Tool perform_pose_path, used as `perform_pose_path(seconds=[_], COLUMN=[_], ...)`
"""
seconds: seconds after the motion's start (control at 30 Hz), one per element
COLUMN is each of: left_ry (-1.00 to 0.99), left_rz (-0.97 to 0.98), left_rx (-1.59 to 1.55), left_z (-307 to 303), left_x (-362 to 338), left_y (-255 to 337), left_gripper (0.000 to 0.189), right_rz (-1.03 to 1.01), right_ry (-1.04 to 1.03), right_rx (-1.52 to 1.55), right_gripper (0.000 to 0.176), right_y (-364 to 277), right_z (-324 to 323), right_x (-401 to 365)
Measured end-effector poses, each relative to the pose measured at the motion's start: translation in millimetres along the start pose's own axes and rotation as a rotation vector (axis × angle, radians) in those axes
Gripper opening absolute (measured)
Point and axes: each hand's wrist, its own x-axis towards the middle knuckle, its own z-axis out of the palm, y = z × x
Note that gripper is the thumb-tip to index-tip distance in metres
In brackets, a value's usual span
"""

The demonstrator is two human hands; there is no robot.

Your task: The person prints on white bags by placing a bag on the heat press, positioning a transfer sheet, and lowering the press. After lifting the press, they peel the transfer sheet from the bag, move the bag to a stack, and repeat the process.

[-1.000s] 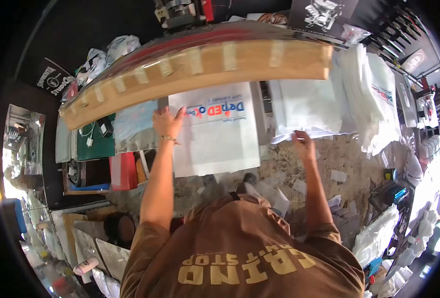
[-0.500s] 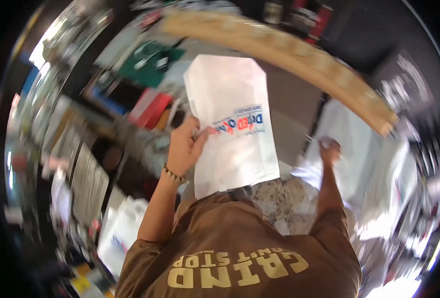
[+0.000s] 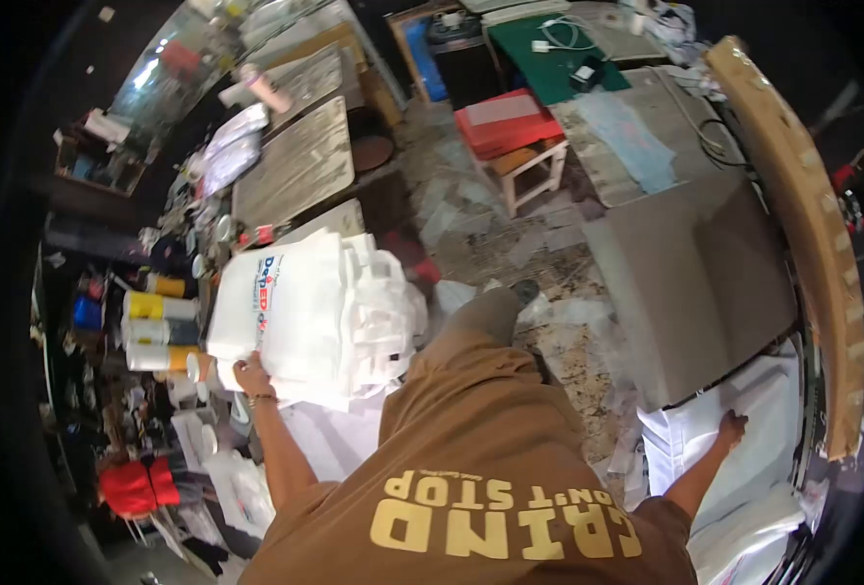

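My left hand (image 3: 252, 374) rests on the near edge of a white printed bag (image 3: 281, 312) that lies on top of a tall stack of white bags (image 3: 364, 322) at my left. Blue and red lettering shows on the top bag. My right hand (image 3: 731, 427) reaches far to the right and touches a pile of plain white bags (image 3: 714, 458) below the grey press platen (image 3: 695, 283). My fingers there seem to pinch the top sheet, but the grip is too small to see clearly.
A long wooden frame (image 3: 802, 224) curves along the right. A red stool (image 3: 510, 132) and a green mat (image 3: 558, 58) lie ahead. Paint jars (image 3: 154, 322) stand at the left. Paper scraps litter the floor.
I have turned left. My left hand carried the printed bag from the platen over to the stack at my left and laid it on top. My right hand stayed on the pile of plain bags.
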Motion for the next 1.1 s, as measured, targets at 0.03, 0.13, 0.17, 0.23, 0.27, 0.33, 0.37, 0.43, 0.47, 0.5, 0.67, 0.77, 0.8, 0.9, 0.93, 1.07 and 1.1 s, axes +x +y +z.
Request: perform_pose_path(seconds=[0.03, 0.13, 0.17, 0.23, 0.27, 0.33, 0.37, 0.43, 0.47, 0.5, 0.67, 0.77, 0.8, 0.9, 0.93, 1.07, 1.1], left_ry=[0.121, -0.040, -0.064, -0.406, -0.121, -0.374, -0.335, -0.214, -0.639, -0.957, -2.445, -2.871, -2.822, -2.578, -2.503, -2.701, -2.791], left_rz=[-0.020, 0.288, 0.496, 0.174, 0.073, 0.208, 0.471, 0.940, 0.687, 0.603, 0.975, 0.996, 1.148, 1.695, 1.864, 1.811, 1.704], left_rx=[0.173, 0.816, 1.081, 1.569, 1.308, 1.262, 1.195, 0.987, 0.728, 0.507, 0.126, 0.481, 0.471, 0.352, 0.287, -0.046, -0.098], left_z=[-3.3, -34.6, -46.9, -54.2, -56.6, -30.0, 5.4, 54.3, 119.3, 189.4, 317.2, 272.6, 264.0, 235.6, 225.1, 211.6, 215.2], left_x=[-0.3, 42.9, 67.9, 97.8, 65.6, 104.5, 113.9, 84.3, 31.6, -26.4, -477.1, -638.8, -680.2, -737.8, -737.2, -689.8, -671.8], left_y=[-9.5, -81.7, -114.9, -111.9, -63.0, -12.9, 16.7, 110.9, 169.4, 209.0, 310.2, 306.1, 292.4, 243.3, 228.8, 201.5, 204.0], left_gripper=[0.043, 0.045, 0.047, 0.083, 0.119, 0.140, 0.124, 0.092, 0.065, 0.047, 0.062, 0.110, 0.120, 0.069, 0.040, 0.028, 0.030], right_rz=[-0.017, -0.014, -0.087, -0.530, -0.326, -0.349, -0.183, -0.475, -0.380, -0.275, -0.131, -0.100, -0.121, -0.108, -0.095, 0.098, 0.221], right_ry=[0.006, -0.056, 0.064, 0.386, 0.376, 0.541, 0.360, 0.801, 0.697, 0.603, 0.438, 0.493, 0.515, 0.497, 0.460, 0.289, 0.373], right_rx=[0.001, 0.034, 0.044, 0.149, 0.394, 0.262, 0.291, 0.298, 0.398, 0.500, 0.890, 0.829, 0.748, 0.684, 0.711, 1.532, 1.649], right_gripper=[0.052, 0.049, 0.046, 0.039, 0.033, 0.030, 0.034, 0.036, 0.034, 0.033, 0.033, 0.033, 0.032, 0.027, 0.024, 0.027, 0.043], right_y=[4.0, -4.6, 6.4, 107.1, 94.7, 101.7, 80.8, 73.6, 61.5, 40.8, -55.4, -114.5, -125.2, -134.8, -134.8, -53.7, -25.8], right_z=[5.4, -30.8, -25.5, 55.3, 10.4, -42.3, -95.0, -121.7, -130.0, -148.4, -147.8, -169.2, -170.0, -169.3, -167.4, -108.9, -83.5], right_x=[6.9, -20.5, -13.4, 70.5, 25.8, -23.5, -67.7, -108.6, -132.2, -166.7, -286.6, -348.1, -363.1, -397.9, -406.9, -418.9, -419.6])
